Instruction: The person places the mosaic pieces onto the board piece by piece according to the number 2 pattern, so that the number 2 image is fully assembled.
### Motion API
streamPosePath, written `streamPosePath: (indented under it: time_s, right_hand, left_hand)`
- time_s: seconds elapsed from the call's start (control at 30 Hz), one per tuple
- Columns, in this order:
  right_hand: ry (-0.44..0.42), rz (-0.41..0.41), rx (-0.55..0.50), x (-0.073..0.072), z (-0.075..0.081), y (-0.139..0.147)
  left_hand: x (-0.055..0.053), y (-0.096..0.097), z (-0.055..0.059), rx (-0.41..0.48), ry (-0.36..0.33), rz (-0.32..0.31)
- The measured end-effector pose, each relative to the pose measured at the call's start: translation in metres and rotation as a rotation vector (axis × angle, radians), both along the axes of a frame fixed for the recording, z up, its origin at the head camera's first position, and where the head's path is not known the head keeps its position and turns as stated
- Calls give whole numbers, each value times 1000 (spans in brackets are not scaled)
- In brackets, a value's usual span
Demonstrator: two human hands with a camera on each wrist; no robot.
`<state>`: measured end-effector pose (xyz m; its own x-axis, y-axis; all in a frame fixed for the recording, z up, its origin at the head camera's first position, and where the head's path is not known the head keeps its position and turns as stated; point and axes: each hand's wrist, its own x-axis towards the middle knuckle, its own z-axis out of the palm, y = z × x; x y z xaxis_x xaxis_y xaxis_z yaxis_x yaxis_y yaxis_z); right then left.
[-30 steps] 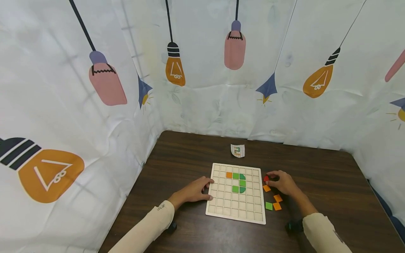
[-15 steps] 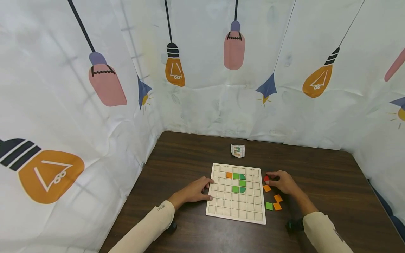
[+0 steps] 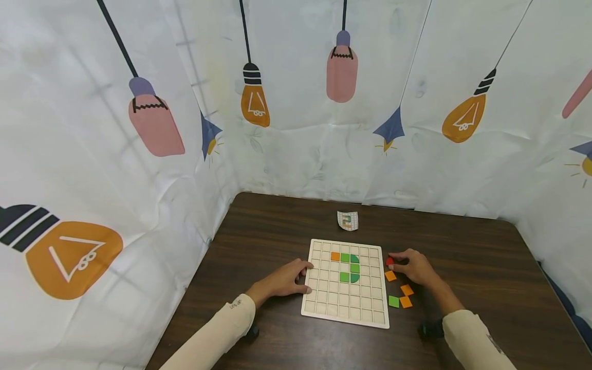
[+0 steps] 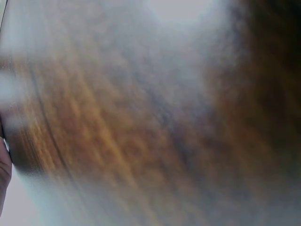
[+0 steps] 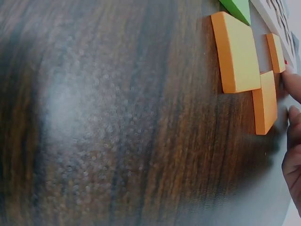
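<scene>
Head view looks forward-down; wrist views (closer) share the table.

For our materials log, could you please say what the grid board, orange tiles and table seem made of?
Grid board: perhaps pale wood, matt, judging by its cream colour. Orange tiles: painted wood or plastic, unclear which; smooth faces, solid colour. Table: wood or wood-look laminate, glossy, with dark grain and reflections.
</scene>
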<state>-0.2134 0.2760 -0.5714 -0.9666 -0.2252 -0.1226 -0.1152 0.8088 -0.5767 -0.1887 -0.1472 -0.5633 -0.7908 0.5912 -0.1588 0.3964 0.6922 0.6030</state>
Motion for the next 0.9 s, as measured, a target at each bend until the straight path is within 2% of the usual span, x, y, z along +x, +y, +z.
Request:
streamPosePath:
  time_s: [0.23,0.47,0.9]
  right_hand:
    - [27,-18,21,2,-1,-5]
    - [71,8,15,3,-1,-6]
    - [89,31,-19,5,-2,-3]
  left_hand:
    - [1,0,0,-3,-1,-4]
    - [0,0,-1,-8,-2,1]
    - [0,0,-2,-17,19,-10]
